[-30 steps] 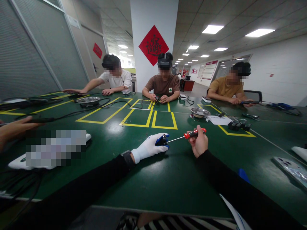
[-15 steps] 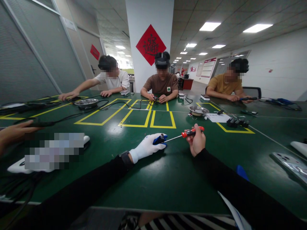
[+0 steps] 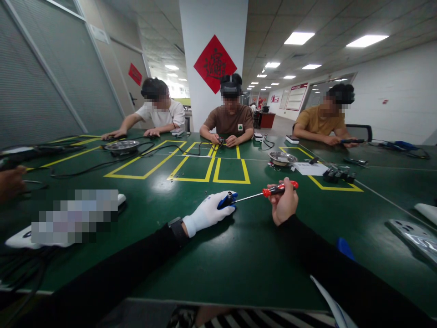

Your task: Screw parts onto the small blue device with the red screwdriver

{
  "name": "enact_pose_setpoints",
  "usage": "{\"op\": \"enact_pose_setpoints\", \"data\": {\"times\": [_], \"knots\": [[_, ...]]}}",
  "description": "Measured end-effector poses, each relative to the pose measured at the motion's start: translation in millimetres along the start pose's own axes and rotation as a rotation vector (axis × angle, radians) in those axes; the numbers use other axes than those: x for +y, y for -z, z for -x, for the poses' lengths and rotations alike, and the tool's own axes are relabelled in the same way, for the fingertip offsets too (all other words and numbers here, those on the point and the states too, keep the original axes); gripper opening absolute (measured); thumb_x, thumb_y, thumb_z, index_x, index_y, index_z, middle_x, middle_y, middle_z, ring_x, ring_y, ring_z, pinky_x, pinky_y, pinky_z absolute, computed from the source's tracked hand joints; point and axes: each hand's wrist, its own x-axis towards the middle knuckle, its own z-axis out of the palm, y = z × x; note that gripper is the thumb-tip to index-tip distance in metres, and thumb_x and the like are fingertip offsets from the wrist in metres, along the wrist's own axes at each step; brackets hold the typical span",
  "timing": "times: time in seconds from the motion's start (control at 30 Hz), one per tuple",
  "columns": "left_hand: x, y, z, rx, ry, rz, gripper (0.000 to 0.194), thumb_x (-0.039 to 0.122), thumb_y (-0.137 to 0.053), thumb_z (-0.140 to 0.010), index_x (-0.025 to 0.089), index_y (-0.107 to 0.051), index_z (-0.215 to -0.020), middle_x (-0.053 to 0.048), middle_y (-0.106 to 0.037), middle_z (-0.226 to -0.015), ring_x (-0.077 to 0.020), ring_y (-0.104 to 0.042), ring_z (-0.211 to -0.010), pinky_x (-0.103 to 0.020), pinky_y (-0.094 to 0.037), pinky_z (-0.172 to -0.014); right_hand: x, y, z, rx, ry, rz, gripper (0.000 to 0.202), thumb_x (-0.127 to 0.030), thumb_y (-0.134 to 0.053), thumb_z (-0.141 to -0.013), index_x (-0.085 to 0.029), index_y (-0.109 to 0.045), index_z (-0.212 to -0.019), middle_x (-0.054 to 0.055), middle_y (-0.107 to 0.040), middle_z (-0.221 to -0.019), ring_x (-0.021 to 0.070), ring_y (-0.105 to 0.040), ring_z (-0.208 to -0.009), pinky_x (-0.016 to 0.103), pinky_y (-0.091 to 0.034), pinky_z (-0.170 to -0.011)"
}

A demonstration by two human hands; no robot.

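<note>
My left hand (image 3: 207, 212) wears a white glove with blue fingertips and is closed around a small dark part with a round metallic end (image 3: 230, 196). My right hand (image 3: 285, 207), bare, grips the red and black handle of a screwdriver (image 3: 273, 190). The thin shaft points left and reaches the dark part; whether its tip sits in it or only touches it, I cannot tell. Both hands are above the green table (image 3: 211, 259). A blue piece (image 3: 345, 248) lies beside my right forearm.
Metal bowls (image 3: 282, 158) (image 3: 122, 146), white paper (image 3: 310, 168) and black clips or blocks (image 3: 339, 175) stand farther back. A phone (image 3: 414, 237) lies right, a white device (image 3: 25, 237) left. Several co-workers sit around; another person's hand (image 3: 13, 184) is at the left edge. Cables cross the table.
My right hand and the screwdriver have shifted slightly right, away from my left hand. At the left edge another person's hand has drawn back, and the far-left co-worker's arm has moved right.
</note>
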Motion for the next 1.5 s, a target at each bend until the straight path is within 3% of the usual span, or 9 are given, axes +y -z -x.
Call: {"op": "enact_pose_setpoints", "data": {"times": [0.13, 0.47, 0.77, 1.1, 1.5], "knots": [[-4, -0.5, 0, 0.024, -0.048, -0.063, 0.047, 0.042, -0.053, -0.083, 0.021, -0.053, -0.125, -0.005, -0.063, -0.117, -0.0228, -0.058, -0.107, -0.034, -0.042, -0.098, -1, -3, 6, -0.043, 0.068, 0.017, 0.038, -0.055, -0.055, -0.078, -0.018, -0.046, -0.085, -0.001, -0.066, -0.058, 0.005, -0.041, -0.03, 0.015, -0.029, -0.028], [-5, -0.6, -2, 0.005, -0.039, -0.058, 0.048, 0.042, -0.054, -0.081, 0.021, -0.054, -0.124, -0.006, -0.065, -0.115, -0.0238, -0.06, -0.107, -0.035, -0.043, -0.098, -4, -6, 13, -0.058, 0.188, 0.079, 0.032, -0.05, -0.057, -0.078, -0.02, -0.047, -0.082, -0.002, -0.065, -0.061, 0.0043, -0.042, -0.03, 0.015, -0.031, -0.029], [-3, -0.4, -2, -0.016, -0.012, -0.015, 0.052, 0.033, -0.062, -0.073, 0.02, -0.055, -0.123, -0.006, -0.067, -0.111, -0.0249, -0.061, -0.107, -0.037, -0.045, -0.098, -3, -4, 12, -0.065, 0.19, 0.084, 0.033, -0.052, -0.053, -0.081, -0.02, -0.046, -0.083, -0.003, -0.065, -0.061, 0.0044, -0.043, -0.031, 0.015, -0.031, -0.029], [-10, -1.2, -3, -0.007, -0.058, -0.043, 0.054, 0.035, -0.063, -0.074, 0.021, -0.054, -0.125, -0.005, -0.062, -0.122, -0.0235, -0.058, -0.111, -0.035, -0.042, -0.101, -2, -5, 12, -0.089, 0.175, 0.088, 0.029, -0.048, -0.056, -0.08, -0.02, -0.047, -0.083, -0.003, -0.064, -0.06, 0.0045, -0.042, -0.03, 0.015, -0.03, -0.029], [-8, -0.6, -3, -0.017, -0.063, -0.039, 0.049, 0.035, -0.062, -0.075, 0.022, -0.055, -0.122, -0.004, -0.064, -0.117, -0.0232, -0.061, -0.104, -0.034, -0.045, -0.097, -2, -5, 13, -0.08, 0.146, 0.055, 0.033, -0.051, -0.055, -0.08, -0.019, -0.047, -0.083, -0.002, -0.065, -0.06, 0.0049, -0.042, -0.031, 0.015, -0.03, -0.029]]}}
